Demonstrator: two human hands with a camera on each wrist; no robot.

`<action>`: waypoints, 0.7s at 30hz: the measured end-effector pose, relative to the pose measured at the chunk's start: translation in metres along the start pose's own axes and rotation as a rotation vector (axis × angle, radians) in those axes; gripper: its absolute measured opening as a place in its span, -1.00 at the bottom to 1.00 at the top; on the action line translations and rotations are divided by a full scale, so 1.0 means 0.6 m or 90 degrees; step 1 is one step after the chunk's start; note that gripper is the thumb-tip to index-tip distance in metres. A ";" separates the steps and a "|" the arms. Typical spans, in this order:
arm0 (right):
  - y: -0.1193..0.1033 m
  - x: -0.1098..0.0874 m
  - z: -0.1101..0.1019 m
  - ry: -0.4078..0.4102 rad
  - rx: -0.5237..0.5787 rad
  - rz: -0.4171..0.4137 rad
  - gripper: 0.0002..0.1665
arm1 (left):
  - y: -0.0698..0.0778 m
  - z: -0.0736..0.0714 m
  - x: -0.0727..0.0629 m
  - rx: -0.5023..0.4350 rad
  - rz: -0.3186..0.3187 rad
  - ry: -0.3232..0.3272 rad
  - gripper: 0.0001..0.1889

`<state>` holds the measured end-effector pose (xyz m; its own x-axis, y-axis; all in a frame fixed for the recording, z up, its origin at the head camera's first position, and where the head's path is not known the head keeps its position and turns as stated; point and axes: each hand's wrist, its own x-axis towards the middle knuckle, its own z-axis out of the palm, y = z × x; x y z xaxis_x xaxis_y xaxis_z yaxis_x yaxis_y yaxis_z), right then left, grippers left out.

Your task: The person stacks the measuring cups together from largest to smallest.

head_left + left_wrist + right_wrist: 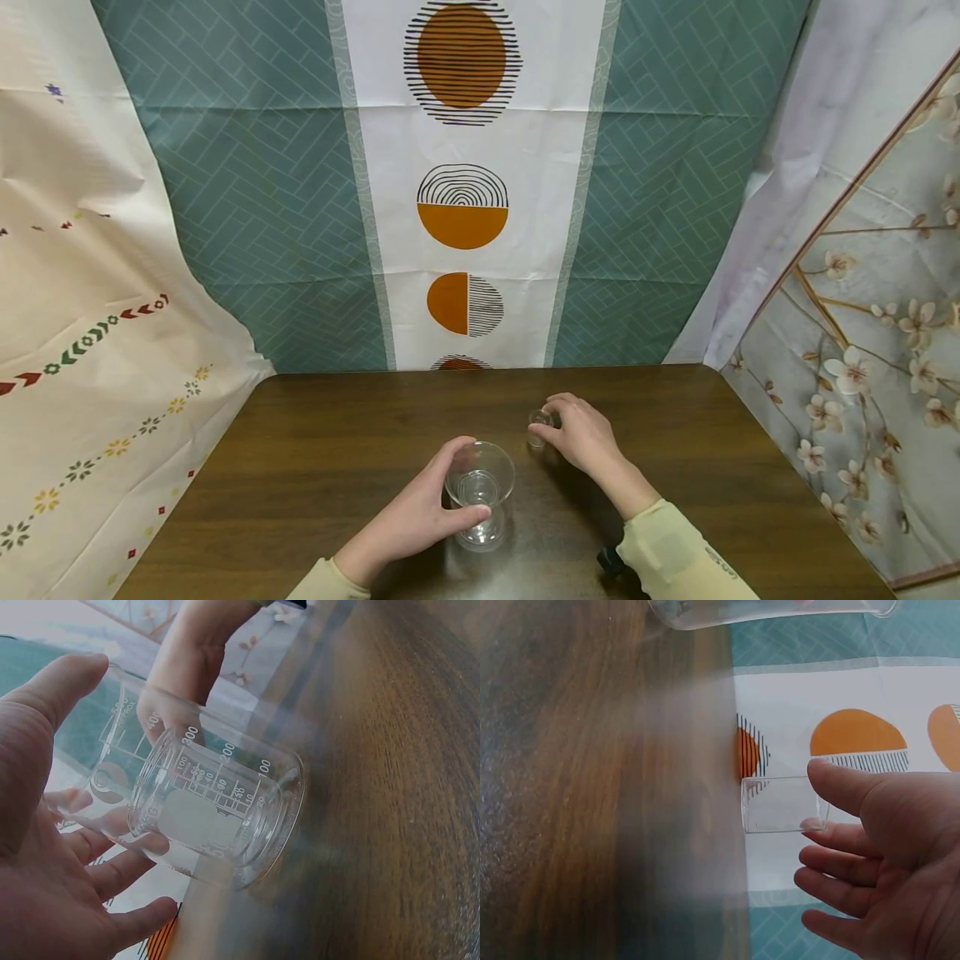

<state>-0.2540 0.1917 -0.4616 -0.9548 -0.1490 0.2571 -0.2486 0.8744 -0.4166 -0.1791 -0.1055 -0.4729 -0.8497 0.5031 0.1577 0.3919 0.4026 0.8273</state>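
A large clear glass beaker (501,504) with white volume marks stands upright on the wooden table. A smaller marked beaker (196,814) sits inside it, seen best in the left wrist view. My left hand (414,518) holds the large beaker from the left, thumb on the near side and fingers round the far side. Farther back and to the right, my right hand (587,440) pinches a tiny clear glass beaker (776,810) near its rim between thumb and index finger. The other right fingers extend beside it. In the right wrist view its base appears at the tabletop.
The brown wooden table (315,467) reaches back to a hanging green and white cloth (480,267) with orange circles. Patterned cloths hang on the left (90,333) and right (847,392). A small black object (611,561) shows beside the right sleeve.
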 end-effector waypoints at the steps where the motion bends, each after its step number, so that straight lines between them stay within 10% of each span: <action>1: -0.002 0.000 0.000 -0.001 0.001 0.003 -0.55 | 0.000 0.000 0.000 0.000 0.000 0.000 -0.14; 21: -0.011 -0.011 -0.003 0.010 0.002 -0.006 -0.56 | -0.001 -0.001 0.001 -0.006 -0.003 -0.003 -0.14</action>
<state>-0.2458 0.1877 -0.4588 -0.9499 -0.1491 0.2748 -0.2574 0.8719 -0.4167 -0.1801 -0.1057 -0.4732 -0.8496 0.5054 0.1511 0.3847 0.3977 0.8330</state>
